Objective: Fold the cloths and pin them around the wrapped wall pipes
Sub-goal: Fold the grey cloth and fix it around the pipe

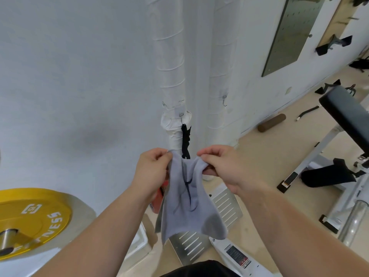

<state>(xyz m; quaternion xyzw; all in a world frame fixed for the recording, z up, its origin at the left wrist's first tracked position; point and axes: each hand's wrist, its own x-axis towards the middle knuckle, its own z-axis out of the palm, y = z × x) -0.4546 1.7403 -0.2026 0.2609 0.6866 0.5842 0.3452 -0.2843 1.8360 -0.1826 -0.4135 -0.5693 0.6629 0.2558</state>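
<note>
A grey cloth [188,200] hangs between my two hands, bunched at its top edge and drooping down. My left hand [152,170] pinches its upper left corner. My right hand [221,166] grips the upper right part. Straight ahead, two white wrapped pipes run up the wall: the left pipe [169,66] and the right pipe [221,66]. A black strap or cloth strip [185,140] hangs from a small clip low on the left pipe, just behind the grey cloth. A small hook [224,99] sits on the right pipe.
A yellow weight plate [32,218] on a bar is at the lower left. A black padded gym bench [347,118] with a white frame stands at the right. Slotted metal plates [225,204] lie on the floor below the cloth. A brown roller [271,122] lies by the wall.
</note>
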